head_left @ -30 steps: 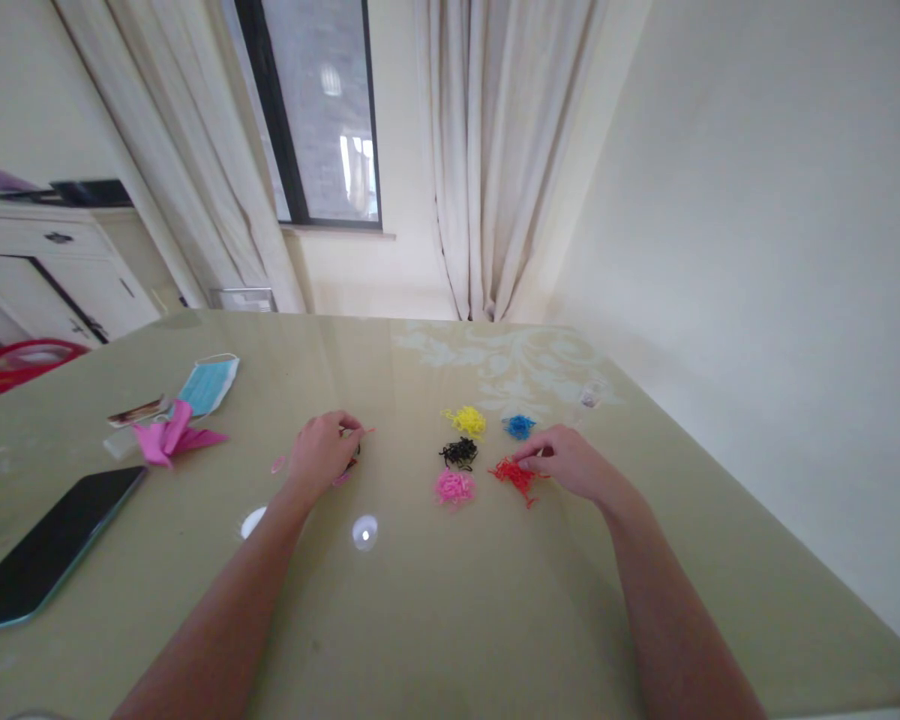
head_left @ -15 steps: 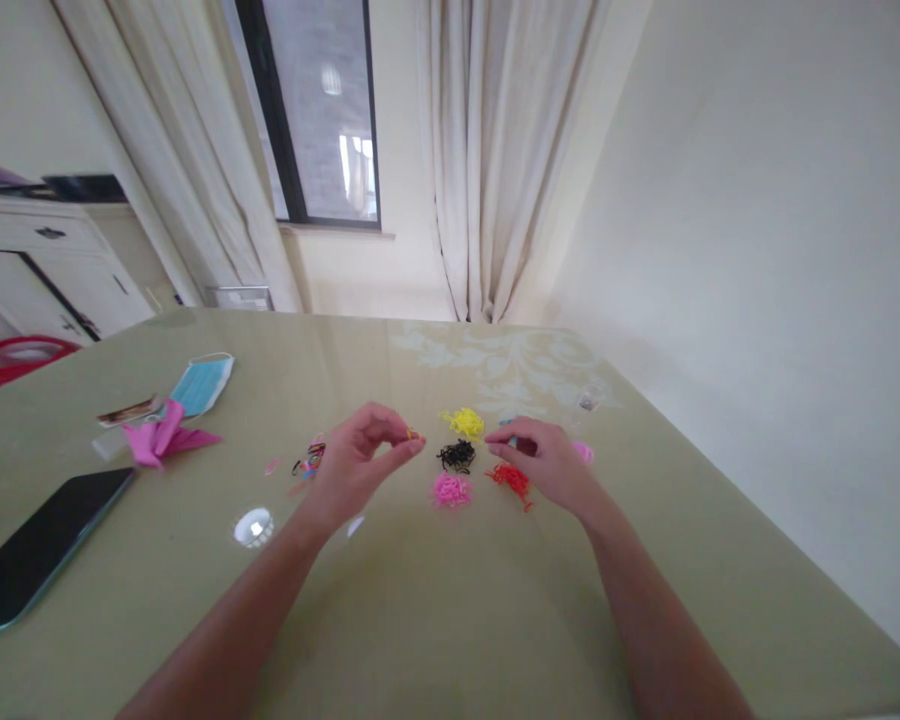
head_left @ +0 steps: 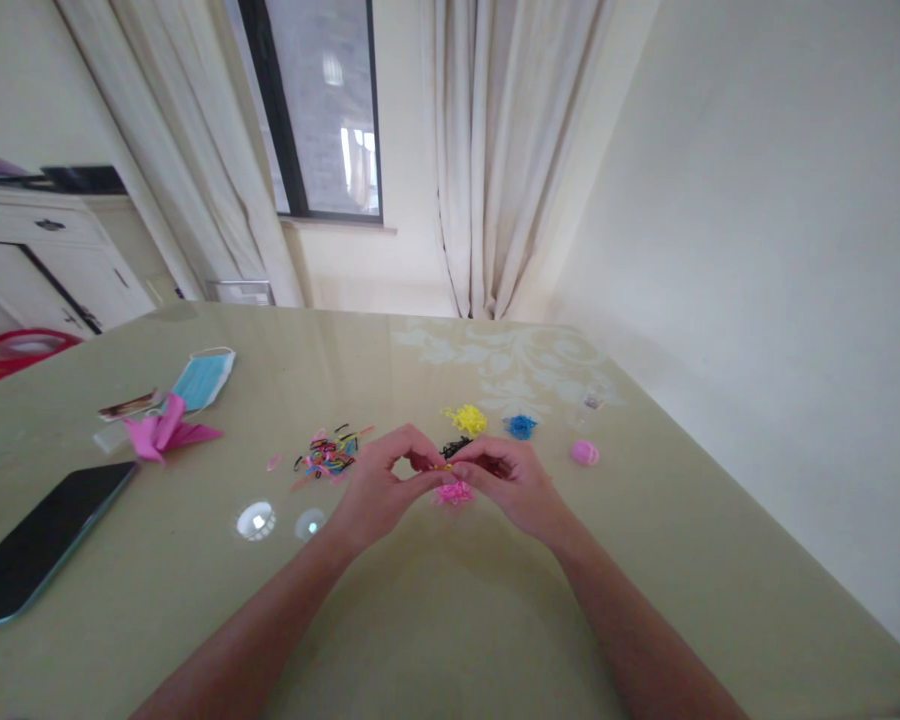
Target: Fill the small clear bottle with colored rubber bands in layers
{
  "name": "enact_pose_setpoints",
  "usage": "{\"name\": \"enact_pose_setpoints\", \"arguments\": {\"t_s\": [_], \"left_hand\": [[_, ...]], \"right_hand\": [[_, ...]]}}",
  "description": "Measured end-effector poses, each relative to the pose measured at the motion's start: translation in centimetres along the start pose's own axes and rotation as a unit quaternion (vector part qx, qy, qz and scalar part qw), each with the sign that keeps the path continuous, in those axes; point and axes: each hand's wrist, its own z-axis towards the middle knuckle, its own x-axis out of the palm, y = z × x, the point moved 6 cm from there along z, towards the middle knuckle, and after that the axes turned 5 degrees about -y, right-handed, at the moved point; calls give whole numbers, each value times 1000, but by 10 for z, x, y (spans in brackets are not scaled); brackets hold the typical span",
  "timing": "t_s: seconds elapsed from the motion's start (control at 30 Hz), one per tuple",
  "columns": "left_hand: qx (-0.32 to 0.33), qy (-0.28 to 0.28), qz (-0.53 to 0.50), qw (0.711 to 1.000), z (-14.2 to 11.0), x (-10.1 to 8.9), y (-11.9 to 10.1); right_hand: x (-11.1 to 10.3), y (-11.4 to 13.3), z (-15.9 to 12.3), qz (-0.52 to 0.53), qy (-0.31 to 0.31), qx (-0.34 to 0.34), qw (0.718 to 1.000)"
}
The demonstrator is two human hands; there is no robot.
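Note:
My left hand (head_left: 391,484) and my right hand (head_left: 511,484) meet above the middle of the table, both closed in a pinch. Between their fingertips is a tiny yellowish rubber band (head_left: 444,467), mostly covered by the fingers. Just beyond the fingertips lies a heap of black rubber bands (head_left: 456,446), partly hidden. Under them shows a pink heap (head_left: 454,493). Farther back are a yellow heap (head_left: 466,419) and a blue heap (head_left: 520,427). To the left of my left hand spreads a mixed pile of coloured rubber bands (head_left: 328,455).
A pink round object (head_left: 584,453) and a small clear item (head_left: 592,400) sit on the right. Leftward lie a black phone (head_left: 49,535), a pink folded paper bird (head_left: 166,430) and a blue face mask (head_left: 204,379). The tabletop (head_left: 435,620) is glossy and meets a wall on the right.
My hands have come together, the right moving left until its fingertips meet the left's. The blue heap and mixed pile show more now; the red heap is hidden behind my right hand.

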Motion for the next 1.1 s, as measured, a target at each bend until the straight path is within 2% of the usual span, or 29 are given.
{"name": "enact_pose_setpoints", "arguments": {"t_s": [0.1, 0.23, 0.37, 0.53, 0.8, 0.9, 0.97, 1.0, 1.03, 1.1], "left_hand": [[-6, 3, 2, 1000, 0, 2, 0], [-30, 27, -32, 999, 1, 3, 2], [-31, 35, -69, 997, 5, -1, -4], [-55, 55, -105, 991, 7, -1, -10], [-67, 86, -93, 990, 2, 4, -5], [-61, 99, -59, 991, 4, 4, 4], [-57, 68, -1, 996, 10, -6, 17], [-57, 35, 41, 997, 14, -16, 25], [-64, -9, 95, 993, 18, -27, 34], [-98, -56, 213, 971, 23, -49, 51]], "right_hand": [[3, 2, 0, 6, 8, 7, 1000], [0, 2, 0, 27, -12, 13, 999], [-5, 7, -1, 67, -32, 6, 997], [-7, 17, -4, 92, -24, -4, 995], [-6, 23, -5, 100, -11, -21, 995], [-11, 21, -4, 84, -16, -20, 996], [-17, 18, -2, 67, -26, -18, 997], [-20, 16, -1, 57, -35, -17, 998], [-25, 12, 0, 46, -46, -15, 998], [-34, 3, 4, 18, -72, -11, 997]]}}
